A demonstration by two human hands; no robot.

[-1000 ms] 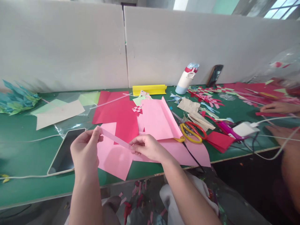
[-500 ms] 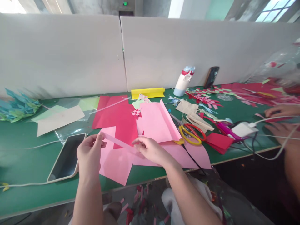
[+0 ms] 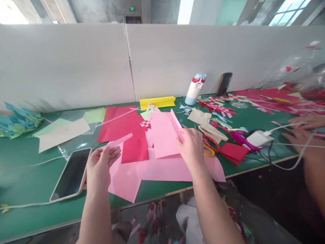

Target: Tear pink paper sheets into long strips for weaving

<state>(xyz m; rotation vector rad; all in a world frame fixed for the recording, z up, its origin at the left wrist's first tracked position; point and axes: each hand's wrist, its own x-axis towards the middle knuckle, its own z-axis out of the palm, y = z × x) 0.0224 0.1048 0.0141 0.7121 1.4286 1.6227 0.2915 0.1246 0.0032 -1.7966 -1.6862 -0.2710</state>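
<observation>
My left hand (image 3: 103, 162) is closed, thumb against fingers, on a narrow pink paper strip (image 3: 124, 139) that sticks out to the upper right over a red sheet (image 3: 119, 118). At the folded-up right edge of a pink paper sheet (image 3: 164, 130), my right hand (image 3: 191, 144) pinches the paper, whose near edge looks slightly raised. More pink paper (image 3: 162, 169) lies beneath. Scissors (image 3: 213, 141) with a red handle are just right of my right hand, partly hidden behind it, along with a yellow handle (image 3: 209, 151). A small red-and-pink woven paper fish (image 3: 145, 124) lies beside the pink sheet.
A phone (image 3: 72, 174) lies left of my left hand. Behind stand a bottle (image 3: 195, 89) and a propped phone (image 3: 224, 83) before a white partition (image 3: 88, 64). A charger (image 3: 259, 138) with cables lies on the right, near another person's hands (image 3: 299, 137). Folded yellow paper (image 3: 157, 102) rests at the back.
My right hand has left the strip, moved right and taken hold of the pink sheet's folded edge. The strip's free end now points up and right from my left hand.
</observation>
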